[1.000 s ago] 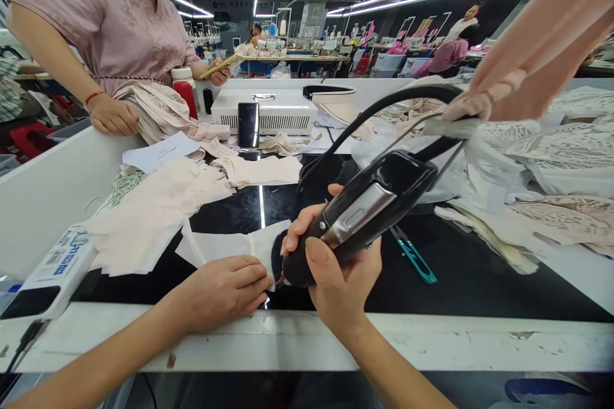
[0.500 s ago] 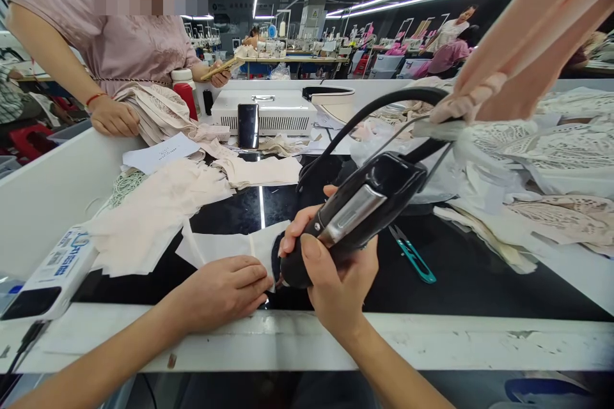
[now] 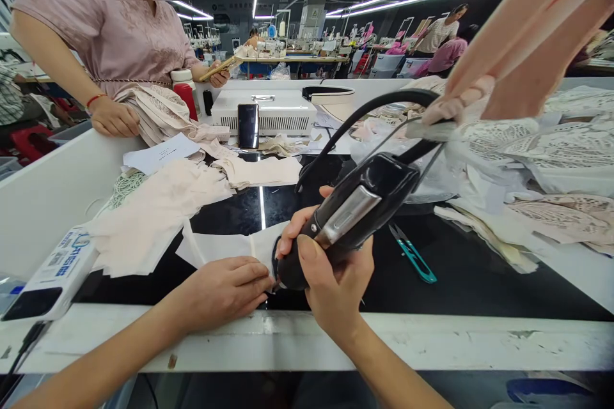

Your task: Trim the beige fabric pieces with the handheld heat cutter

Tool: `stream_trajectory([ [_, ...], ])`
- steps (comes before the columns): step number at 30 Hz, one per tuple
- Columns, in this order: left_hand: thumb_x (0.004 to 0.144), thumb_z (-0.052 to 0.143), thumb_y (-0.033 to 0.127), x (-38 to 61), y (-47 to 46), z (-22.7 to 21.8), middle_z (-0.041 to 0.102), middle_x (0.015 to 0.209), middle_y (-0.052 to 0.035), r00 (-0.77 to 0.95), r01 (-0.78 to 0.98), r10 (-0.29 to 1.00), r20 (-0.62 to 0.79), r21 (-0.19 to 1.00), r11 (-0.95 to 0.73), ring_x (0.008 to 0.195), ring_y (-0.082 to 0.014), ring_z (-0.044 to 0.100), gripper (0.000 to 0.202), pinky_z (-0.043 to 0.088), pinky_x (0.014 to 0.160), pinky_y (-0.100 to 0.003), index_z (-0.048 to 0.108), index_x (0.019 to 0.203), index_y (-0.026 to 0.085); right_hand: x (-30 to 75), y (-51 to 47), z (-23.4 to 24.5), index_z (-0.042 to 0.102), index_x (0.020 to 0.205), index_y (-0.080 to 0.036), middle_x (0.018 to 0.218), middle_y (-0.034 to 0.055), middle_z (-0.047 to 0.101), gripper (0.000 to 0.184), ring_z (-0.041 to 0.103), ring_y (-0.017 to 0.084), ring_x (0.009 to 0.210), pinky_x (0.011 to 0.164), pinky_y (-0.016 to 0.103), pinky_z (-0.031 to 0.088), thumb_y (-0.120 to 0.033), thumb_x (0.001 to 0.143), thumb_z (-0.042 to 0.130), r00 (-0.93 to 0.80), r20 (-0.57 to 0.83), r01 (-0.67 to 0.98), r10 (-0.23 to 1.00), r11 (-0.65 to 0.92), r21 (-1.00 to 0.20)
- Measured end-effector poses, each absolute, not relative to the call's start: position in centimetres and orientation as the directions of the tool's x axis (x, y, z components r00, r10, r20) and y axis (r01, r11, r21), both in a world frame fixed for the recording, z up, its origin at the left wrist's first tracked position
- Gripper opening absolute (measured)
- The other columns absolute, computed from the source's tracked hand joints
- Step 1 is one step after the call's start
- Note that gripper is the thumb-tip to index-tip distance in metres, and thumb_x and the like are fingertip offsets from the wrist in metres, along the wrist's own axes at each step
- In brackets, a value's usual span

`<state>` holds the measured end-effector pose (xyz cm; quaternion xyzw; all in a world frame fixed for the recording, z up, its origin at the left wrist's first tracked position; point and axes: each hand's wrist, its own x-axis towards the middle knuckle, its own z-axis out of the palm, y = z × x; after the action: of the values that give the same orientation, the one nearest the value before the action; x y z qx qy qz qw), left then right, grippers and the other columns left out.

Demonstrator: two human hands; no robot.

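My right hand (image 3: pixel 336 275) is wrapped around a black corded hand tool (image 3: pixel 362 208) with a silver metal plate on its side. The tool slants down to the left, its rounded lower end at the right edge of a white fabric piece (image 3: pixel 225 248). My left hand (image 3: pixel 228 291) lies on that fabric, its fingers together and slightly bent, with the fingertips close to the tool's end. The left thumb is hidden. Where tool and cloth meet is mostly covered by my fingers and the tool's dark body.
Teal thread snips (image 3: pixel 413 254) lie on the black work surface (image 3: pixel 465 294). Pale fabric pieces (image 3: pixel 163 214) are piled left, lace pieces (image 3: pixel 561 217) right. Behind stand a white vented box (image 3: pixel 283 116) and a phone (image 3: pixel 248 126). A co-worker (image 3: pixel 139 45) stands left. Pink cloth (image 3: pixel 532 32) hangs tied above the tool.
The tool and my right hand have shifted slightly left and down, and the tied pink cloth has swung a little left. My left hand and the fabric are nearly still.
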<state>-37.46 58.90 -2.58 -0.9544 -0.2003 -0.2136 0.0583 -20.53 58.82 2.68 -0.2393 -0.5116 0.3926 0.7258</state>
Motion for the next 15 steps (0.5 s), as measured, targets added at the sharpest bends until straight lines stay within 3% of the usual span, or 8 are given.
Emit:
stream_trajectory([
  [8,0.103,0.047,0.02,-38.1,58.9,-2.1,0.07,0.109,-0.0095,0.796,0.408,0.466,0.386,0.226,-0.885,0.111,-0.0204,0.065,0.024,0.055,0.103,-0.036,0.064,0.12,0.016,-20.5,57.8,2.9,0.049,0.118,-0.028,0.081,-0.006,0.065,0.048,0.063,0.009,0.059,0.058,0.024,0.059,-0.008,0.079,0.068,0.154,0.531,-0.342,0.833,0.549,-0.763],
  [15,0.101,0.051,0.02,-38.7,57.9,-1.4,0.071,0.105,-0.008,0.856,0.324,0.413,0.313,0.299,-0.898,0.101,-0.0192,0.067,0.021,0.055,0.098,-0.032,0.065,0.115,0.016,-18.6,59.0,4.3,0.052,0.106,-0.027,0.078,-0.0059,0.065,0.033,0.061,0.01,0.056,0.05,0.024,0.055,-0.017,0.082,0.071,0.191,0.554,-0.313,0.811,0.585,-0.748],
])
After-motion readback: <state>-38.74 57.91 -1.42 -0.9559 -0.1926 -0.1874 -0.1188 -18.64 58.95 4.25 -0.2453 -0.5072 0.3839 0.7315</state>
